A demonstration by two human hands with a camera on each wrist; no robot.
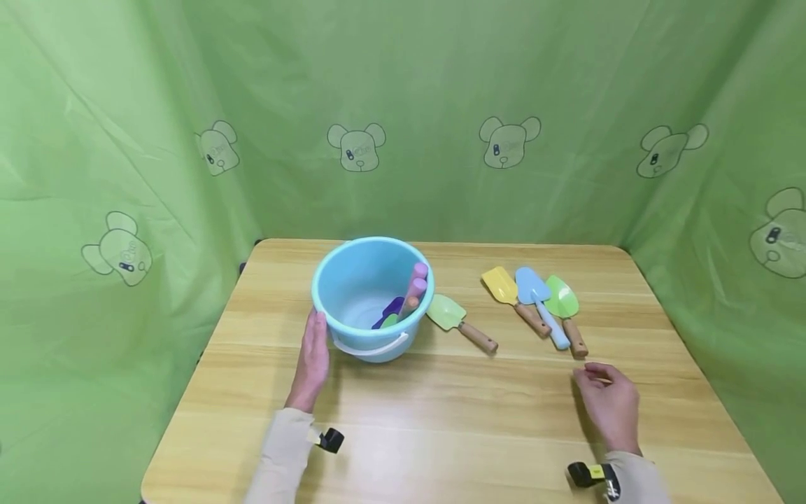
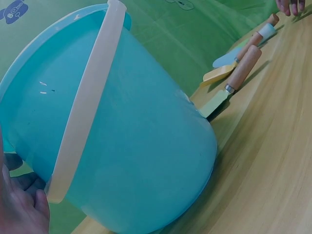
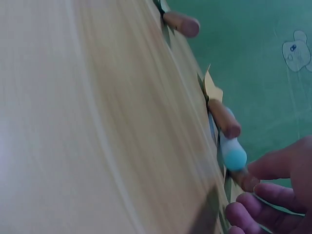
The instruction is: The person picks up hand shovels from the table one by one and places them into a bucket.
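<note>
A light blue bucket (image 1: 371, 343) with a white handle (image 2: 87, 102) stands upright left of the table's middle. My left hand (image 1: 312, 353) lies against its left side near the rim, fingers fairly straight. Inside the bucket are a purple shovel (image 1: 392, 308), part of a green one and several handles, mostly pink. My right hand (image 1: 609, 404) hovers just in front of a green shovel's wooden handle (image 1: 576, 339), fingers loosely bent and holding nothing. In the right wrist view the thumb and fingers (image 3: 273, 204) appear on either side of that handle's end.
Beside the green shovel lie a blue shovel (image 1: 532, 285) and a yellow shovel (image 1: 502, 285), close together. A pale green shovel (image 1: 447, 312) with a wooden handle rests right by the bucket. Green curtains (image 1: 434, 84) with bear heads surround the wooden table (image 1: 453, 448).
</note>
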